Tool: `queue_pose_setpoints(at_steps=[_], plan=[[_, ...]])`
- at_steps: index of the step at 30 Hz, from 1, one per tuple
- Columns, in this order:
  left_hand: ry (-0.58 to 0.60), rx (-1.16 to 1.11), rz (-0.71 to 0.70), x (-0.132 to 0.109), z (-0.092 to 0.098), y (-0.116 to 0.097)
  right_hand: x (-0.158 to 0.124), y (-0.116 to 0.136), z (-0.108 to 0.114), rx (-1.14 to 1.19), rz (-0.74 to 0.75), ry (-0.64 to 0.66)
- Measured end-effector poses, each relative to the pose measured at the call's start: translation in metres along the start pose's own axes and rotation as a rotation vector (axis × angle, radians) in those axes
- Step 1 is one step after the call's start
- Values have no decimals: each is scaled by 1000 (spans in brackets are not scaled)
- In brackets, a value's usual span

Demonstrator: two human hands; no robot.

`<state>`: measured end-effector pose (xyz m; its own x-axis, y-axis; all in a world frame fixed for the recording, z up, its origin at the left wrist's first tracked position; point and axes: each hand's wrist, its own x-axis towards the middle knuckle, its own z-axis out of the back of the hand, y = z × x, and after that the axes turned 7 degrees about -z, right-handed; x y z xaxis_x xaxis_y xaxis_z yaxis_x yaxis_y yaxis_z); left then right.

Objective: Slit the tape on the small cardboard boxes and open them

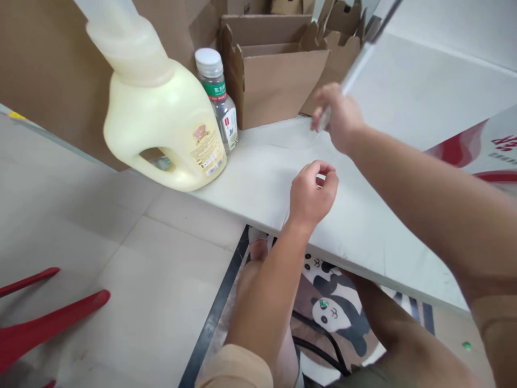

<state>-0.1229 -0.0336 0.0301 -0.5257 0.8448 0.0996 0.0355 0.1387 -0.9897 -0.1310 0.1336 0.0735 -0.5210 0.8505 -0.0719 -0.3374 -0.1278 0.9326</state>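
My right hand (341,116) is raised over the white table (258,172), its fingers wrapped round a long thin rod (357,64). The rod is pale at the lower part and dark toward its upper end, slants up to the right, and is blurred; its kind cannot be made out. Lower down, my left hand (313,194) rests at the table with fingers curled in and thumb meeting fingertips. Whatever those fingers may hold is hidden.
A large pale yellow jug (161,113) stands at the table's left edge beside a clear white-capped bottle (218,97). Behind are open cardboard boxes (283,81). A red chair or stool part (56,323) is on the floor, and a panda-patterned mat (335,318) lies below.
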Motion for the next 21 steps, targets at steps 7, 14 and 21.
queue_pose_setpoints(at_steps=[7,14,21], plan=[[-127,-68,-74,0,7,-1,34,67,-54,-335,68,-15],[-380,-21,-424,-7,12,1,10,14,-7,-365,229,-137],[-618,-3,-650,-6,17,10,-108,-26,108,-31,354,-259]])
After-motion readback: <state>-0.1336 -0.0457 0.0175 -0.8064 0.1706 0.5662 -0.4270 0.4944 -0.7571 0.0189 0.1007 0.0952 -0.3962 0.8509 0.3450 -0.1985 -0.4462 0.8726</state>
